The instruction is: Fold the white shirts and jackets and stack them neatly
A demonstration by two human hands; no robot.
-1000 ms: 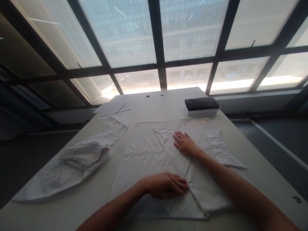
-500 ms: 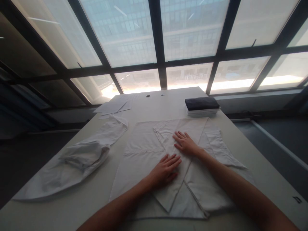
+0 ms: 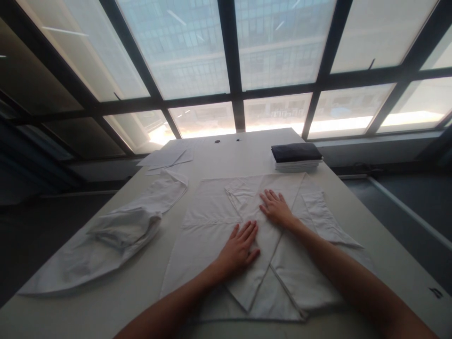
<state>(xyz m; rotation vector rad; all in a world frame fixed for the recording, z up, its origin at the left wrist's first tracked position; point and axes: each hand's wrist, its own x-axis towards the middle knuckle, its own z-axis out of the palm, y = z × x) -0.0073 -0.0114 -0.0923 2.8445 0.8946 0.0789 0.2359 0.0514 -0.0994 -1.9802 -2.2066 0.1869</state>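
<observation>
We face a wall of dark-framed windows (image 3: 275, 47), with the long white worktop (image 3: 226, 157) running up toward it. On the near half of the worktop, right in front of us, the white garment (image 3: 269, 242) lies spread flat, with overlapping flaps slanting across its middle and a gathered strip along its right side. To its left, a rumpled white cloth (image 3: 116, 235) lies apart from it. Beyond that cloth, thin white sheets (image 3: 169, 157) overlap near the far left edge; across from them sits a stack of folded cloth (image 3: 296, 157), dark on top and white beneath. Our left hand (image 3: 239, 249) and right hand (image 3: 276, 209) rest palm down on the garment, fingers extended, slightly spread and gripping nothing, the right one farther forward. A small dark mark (image 3: 435, 293) shows near the worktop's right edge.
</observation>
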